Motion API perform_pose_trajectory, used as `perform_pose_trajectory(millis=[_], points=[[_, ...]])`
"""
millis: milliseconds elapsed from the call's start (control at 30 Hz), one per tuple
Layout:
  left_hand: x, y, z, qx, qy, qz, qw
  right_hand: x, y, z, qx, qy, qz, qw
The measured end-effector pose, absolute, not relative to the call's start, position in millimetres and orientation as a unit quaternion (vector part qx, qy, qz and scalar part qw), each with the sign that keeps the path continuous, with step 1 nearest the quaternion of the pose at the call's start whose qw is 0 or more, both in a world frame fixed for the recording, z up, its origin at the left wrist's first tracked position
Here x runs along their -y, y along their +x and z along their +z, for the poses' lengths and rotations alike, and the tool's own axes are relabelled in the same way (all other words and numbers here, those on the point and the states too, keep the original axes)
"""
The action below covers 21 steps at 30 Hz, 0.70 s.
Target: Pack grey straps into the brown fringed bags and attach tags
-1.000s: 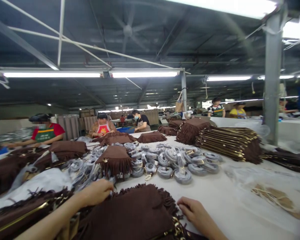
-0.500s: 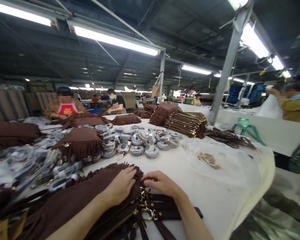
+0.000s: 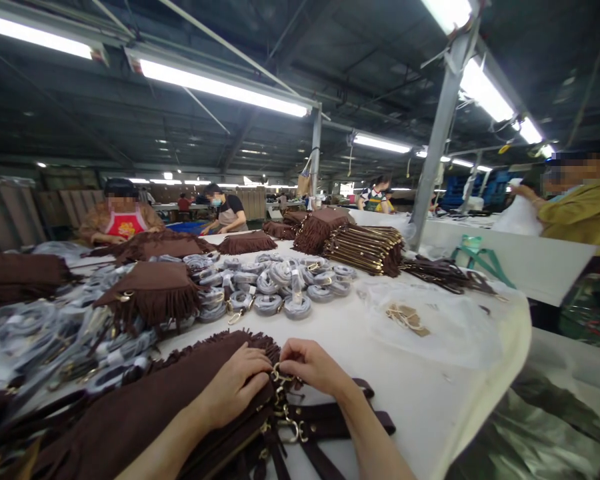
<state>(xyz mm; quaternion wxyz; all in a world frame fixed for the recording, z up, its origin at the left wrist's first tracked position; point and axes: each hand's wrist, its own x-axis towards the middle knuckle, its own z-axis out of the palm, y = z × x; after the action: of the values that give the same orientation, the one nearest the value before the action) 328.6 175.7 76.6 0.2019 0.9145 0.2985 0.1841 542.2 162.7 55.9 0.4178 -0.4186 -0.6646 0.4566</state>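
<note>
A brown suede fringed bag (image 3: pixel 180 393) lies on top of a stack of the same bags at the near edge of the white table (image 3: pixel 380 347). My left hand (image 3: pixel 233 387) presses down on its corner, fingers curled at the edge. My right hand (image 3: pixel 313 365) pinches a gold metal clasp (image 3: pixel 279 380) at that corner. Dark brown straps (image 3: pixel 340 427) with gold rings run out to the right below my hands.
Wrapped grey strap coils (image 3: pixel 280 283) are heaped mid-table around another fringed bag (image 3: pixel 153 290). Stacks of brown bags (image 3: pixel 365 248) stand further back. A clear plastic bag (image 3: pixel 430 320) lies to the right. Several other people work at tables behind and at the right.
The view swung right, then steadied. My hands came together at the bag's corner; the right hand now pinches the gold clasp instead of lying flat.
</note>
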Motion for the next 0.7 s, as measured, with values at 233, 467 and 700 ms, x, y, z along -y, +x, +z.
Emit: perform_pose_trajectory(millis=[233, 467, 700], points=[[-180, 326, 76, -0.312, 0.896, 0.192, 0.25, -165, 546, 59, 0.749, -0.436, 0.29, 0.406], [-179, 329, 76, -0.306, 0.906, 0.181, 0.232, -168, 546, 48, 0.764, -0.455, 0.263, 0.375], [-179, 331, 71, -0.319, 0.913, 0.158, 0.2, -170, 546, 40, 0.765, -0.487, 0.222, 0.36]])
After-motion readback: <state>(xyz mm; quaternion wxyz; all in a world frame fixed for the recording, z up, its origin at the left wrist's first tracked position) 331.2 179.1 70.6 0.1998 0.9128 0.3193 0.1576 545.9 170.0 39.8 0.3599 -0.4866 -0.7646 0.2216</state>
